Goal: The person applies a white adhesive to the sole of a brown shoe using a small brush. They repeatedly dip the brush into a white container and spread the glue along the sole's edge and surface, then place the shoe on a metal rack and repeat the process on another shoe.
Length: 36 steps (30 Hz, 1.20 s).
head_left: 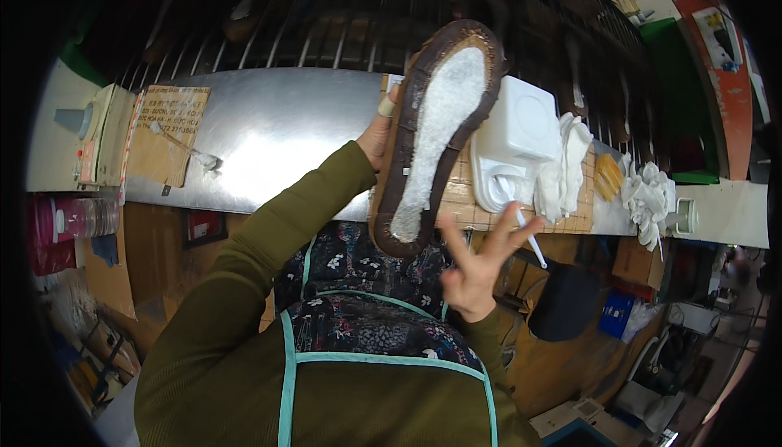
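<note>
My left hand (378,136) grips a brown shoe (394,133) along its left side, a light band round one finger. Its bottom faces me, toe end up, with a whitish filled area down the middle and dark brown material around the rim. My right hand (474,272) is raised to the right of the shoe's heel, fingers spread, with nothing in it. Just beyond those fingers a white-handled brush (533,242) leans out of a white plastic dispenser (521,121), its head in the small open cup. Whether the right fingertips touch the handle, I cannot tell.
White gloves (568,166) lie right of the dispenser, near a yellow sponge-like block (608,176) and crumpled white gloves (648,194). On the metal table (269,137), a second brush (191,150) rests on cardboard (167,105) at left. A rack of metal bars (326,35) runs behind.
</note>
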Tool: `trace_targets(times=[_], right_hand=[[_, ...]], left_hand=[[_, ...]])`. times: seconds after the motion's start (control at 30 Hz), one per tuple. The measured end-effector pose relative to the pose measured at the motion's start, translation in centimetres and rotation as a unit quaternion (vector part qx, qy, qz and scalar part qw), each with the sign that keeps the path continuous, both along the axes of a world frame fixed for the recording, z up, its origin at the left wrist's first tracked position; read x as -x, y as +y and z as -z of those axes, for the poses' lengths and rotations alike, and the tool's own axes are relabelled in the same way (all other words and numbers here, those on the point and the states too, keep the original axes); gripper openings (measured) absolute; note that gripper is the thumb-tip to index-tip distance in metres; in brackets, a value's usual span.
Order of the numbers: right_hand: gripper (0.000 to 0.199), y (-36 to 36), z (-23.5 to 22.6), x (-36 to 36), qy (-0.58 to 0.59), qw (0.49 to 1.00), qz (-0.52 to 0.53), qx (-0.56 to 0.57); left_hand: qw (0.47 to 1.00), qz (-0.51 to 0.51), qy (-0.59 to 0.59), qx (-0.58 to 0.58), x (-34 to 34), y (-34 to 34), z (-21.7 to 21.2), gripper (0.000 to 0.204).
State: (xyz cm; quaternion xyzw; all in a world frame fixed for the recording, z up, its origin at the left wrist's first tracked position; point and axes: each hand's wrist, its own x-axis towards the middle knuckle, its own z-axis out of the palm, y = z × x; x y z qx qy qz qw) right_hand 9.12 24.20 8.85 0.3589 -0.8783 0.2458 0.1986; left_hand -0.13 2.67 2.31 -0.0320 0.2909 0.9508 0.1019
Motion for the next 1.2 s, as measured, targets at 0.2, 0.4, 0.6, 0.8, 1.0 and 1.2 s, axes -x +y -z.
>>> trace_targets(times=[0.2, 0.4, 0.6, 0.8, 1.0, 1.2], right_hand=[[0.030, 5.1, 2.2, 3.5, -0.032, 0.945, 0.306, -0.108], [0.009, 7.0, 0.9, 4.9, 0.038, 0.933, 0.327, -0.148], [0.006, 8.9, 0.1, 4.9, 0.031, 0.954, 0.272, -0.121], [0.007, 9.1, 1.0, 5.3, 0.044, 0.958, 0.250, -0.137], [0.026, 11.4, 2.6, 5.6, -0.350, 0.889, 0.247, 0.165], [0.019, 12.1, 3.7, 4.8, -0.580, 0.695, 0.131, 0.404]], left_hand=[[0.999, -0.018, 0.015, 0.023, 0.4, -0.2, 0.8, 0.101], [0.999, -0.027, -0.016, 0.041, 0.2, 0.0, 1.0, 0.102], [0.998, -0.028, -0.028, 0.041, -0.3, -0.1, 0.8, 0.103], [0.998, -0.020, -0.036, 0.041, -0.3, -0.2, 0.6, 0.104], [0.998, -0.006, -0.048, 0.047, -0.4, -0.2, 0.1, 0.105], [0.998, 0.005, -0.050, 0.049, -0.1, -0.2, 0.0, 0.105]])
